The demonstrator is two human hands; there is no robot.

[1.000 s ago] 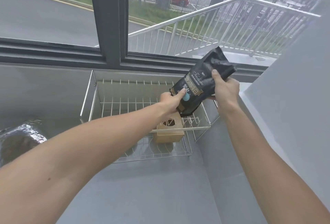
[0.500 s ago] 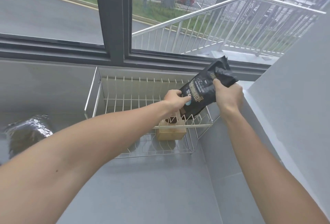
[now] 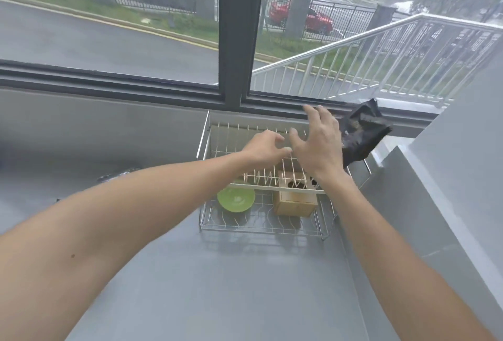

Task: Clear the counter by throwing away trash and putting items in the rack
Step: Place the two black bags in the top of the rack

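A black coffee pouch (image 3: 360,134) stands upright at the right end of the two-tier wire rack (image 3: 204,139), leaning toward the right wall. My right hand (image 3: 317,140) hovers just left of the pouch, fingers spread, holding nothing. Over the rack's upper tier my left hand (image 3: 265,146) has its fingers loosely curled and empty. On the lower tier sit a green bowl (image 3: 236,199) and a small wooden box (image 3: 295,200).
A crinkled plastic bag (image 3: 119,174) lies on the grey counter (image 3: 217,272) left of the rack, mostly hidden by my left forearm. A grey wall (image 3: 435,204) borders the counter on the right. A window sill runs behind the rack.
Both hands have let go of the black pouch, which now rests at the rack's right end. The hands have drawn back to the left of it. The view has tilted, revealing the green bowl.
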